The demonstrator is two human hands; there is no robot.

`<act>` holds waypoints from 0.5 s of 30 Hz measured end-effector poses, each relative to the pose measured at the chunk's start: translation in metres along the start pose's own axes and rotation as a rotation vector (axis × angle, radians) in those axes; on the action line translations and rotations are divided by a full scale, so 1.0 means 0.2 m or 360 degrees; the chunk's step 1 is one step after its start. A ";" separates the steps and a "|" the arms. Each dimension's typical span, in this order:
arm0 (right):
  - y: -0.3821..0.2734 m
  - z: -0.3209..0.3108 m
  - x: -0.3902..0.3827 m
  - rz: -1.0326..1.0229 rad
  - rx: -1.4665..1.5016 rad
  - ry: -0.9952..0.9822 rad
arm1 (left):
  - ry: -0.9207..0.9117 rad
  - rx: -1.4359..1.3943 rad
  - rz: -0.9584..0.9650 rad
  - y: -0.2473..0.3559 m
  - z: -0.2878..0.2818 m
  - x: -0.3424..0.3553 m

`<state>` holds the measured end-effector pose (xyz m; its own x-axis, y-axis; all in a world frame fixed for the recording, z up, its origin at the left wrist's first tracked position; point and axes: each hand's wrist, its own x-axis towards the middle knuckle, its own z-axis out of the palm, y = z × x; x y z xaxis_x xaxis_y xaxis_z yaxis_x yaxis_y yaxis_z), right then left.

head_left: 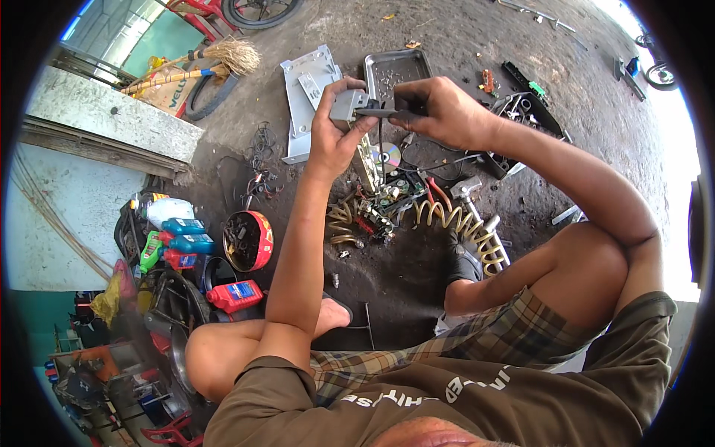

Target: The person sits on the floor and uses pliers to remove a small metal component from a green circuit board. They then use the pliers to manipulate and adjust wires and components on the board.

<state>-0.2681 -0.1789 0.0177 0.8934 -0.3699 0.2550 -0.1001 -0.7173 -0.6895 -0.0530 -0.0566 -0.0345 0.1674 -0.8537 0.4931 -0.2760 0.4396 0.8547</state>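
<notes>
My left hand [331, 145] is closed round a small grey box-shaped part [345, 105], held up above the ground. Against that part sits a dark flat piece [377, 113], its other end pinched between the thumb and fingers of my right hand [453, 115]. A black cable [381, 141] hangs down beside the flat piece; where it joins is hidden. Below my hands lie a shiny disc [389, 155], a heap of circuit boards [401, 192] and a red-handled tool [438, 195].
A silver metal panel [299, 134] and a shallow metal tray [417, 68] lie beyond my hands. Right of the heap are a coiled yellowish hose [488, 242], a hammer [467, 186] and a black casing [547, 123]. Leftward stand a red tin [264, 242] and several bottles [234, 296].
</notes>
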 end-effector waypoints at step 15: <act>-0.15 -0.10 0.02 0.0576 0.0647 0.0094 | 0.0008 -0.0013 0.0011 0.01 0.00 -0.03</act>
<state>-0.2692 -0.1703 0.0530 0.8058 -0.5919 -0.0177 -0.2090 -0.2563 -0.9437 -0.0547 -0.0517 -0.0365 0.1703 -0.8491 0.5001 -0.2693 0.4481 0.8525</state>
